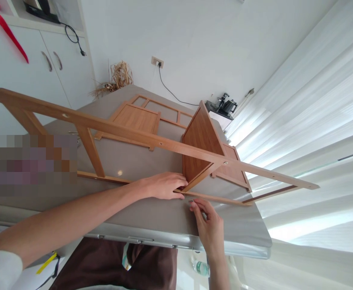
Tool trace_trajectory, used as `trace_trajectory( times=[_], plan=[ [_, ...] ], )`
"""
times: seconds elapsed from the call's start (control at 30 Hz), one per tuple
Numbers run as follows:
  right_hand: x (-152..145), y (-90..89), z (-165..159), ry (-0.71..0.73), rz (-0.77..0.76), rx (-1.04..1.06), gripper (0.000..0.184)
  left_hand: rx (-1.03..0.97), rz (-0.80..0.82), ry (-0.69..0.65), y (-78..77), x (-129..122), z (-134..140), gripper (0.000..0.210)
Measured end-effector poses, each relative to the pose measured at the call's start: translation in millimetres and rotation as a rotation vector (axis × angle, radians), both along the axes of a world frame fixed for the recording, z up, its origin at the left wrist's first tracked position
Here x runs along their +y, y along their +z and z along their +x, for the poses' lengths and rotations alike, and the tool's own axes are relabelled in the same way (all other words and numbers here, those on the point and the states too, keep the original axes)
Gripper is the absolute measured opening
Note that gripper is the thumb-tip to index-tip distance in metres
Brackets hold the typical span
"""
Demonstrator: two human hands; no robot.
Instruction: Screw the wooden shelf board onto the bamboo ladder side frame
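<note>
- My left hand (168, 186) is wrapped on the lower rail of the wooden frame (134, 135), right where the upright panel (200, 149) meets it. Fingers are curled over by the panel's corner, thumb is on my side of the rail.
- My right hand (210, 221) is just beside it, thumb and fingertips pinched on a small, thin piece (191, 201). Too tiny to say what it is, sorry. It's near the rail and just off my left thumb.
- The frame is basically a ladder shape, up on its long edge on the grey table (152, 221), running across in front of me. Its top rail has a few holes in it.
- The upright panel stands against one of the frame's crossbars and reaches away from me toward the wall.
- Behind the frame, a left-hand panel (137, 123) lies flat on the table, and a right-hand panel (233, 165) lies over past the upright one, partly hidden by the top rail.
- There's another ladder-like frame (178, 117) lying flat at the back.
- Around the room: dried stalks (122, 74) past the table's far left corner, white cupboards (10, 52) on the left, a black kettle (230, 106) on a stand by the wall, pale curtains (315, 161) on the right.
- A plastic bottle (201, 268) is down below the table edge, near my right forearm.
</note>
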State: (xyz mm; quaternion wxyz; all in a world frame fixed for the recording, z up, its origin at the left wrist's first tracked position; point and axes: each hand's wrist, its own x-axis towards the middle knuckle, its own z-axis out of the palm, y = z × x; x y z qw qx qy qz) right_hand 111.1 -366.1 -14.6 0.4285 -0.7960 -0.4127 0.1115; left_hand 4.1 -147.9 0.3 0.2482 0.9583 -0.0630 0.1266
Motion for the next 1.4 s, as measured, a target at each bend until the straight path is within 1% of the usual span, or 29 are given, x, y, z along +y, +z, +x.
trace_trajectory(
  times=[0.1, 0.2, 0.4, 0.53, 0.9, 1.4],
  plan=[
    [5, -0.3, 3, 0.054, -0.002, -0.149, 0.026, 0.009, -0.006, 0.001, 0.0, 1, 1, 0.022],
    [9, -1.1, 6, 0.102, 0.018, -0.227, 0.026, 0.018, -0.013, -0.005, -0.1, 1, 1, 0.022],
    [10, -2.1, 8, 0.115, 0.052, -0.211, 0.021, 0.024, -0.006, 0.001, -0.3, 1, 0, 0.024],
    [9, -1.2, 8, 0.172, 0.05, -0.199, 0.018, 0.018, 0.002, 0.006, 0.5, 0, 0, 0.023],
    [10, -4.7, 8, 0.256, -0.003, -0.25, 0.02, -0.003, -0.003, 0.004, -2.9, 1, 1, 0.023],
    [9, -1.7, 6, 0.25, -0.034, -0.292, 0.022, 0.0, 0.044, 0.008, -1.1, 0, 0, 0.023]
  ],
)
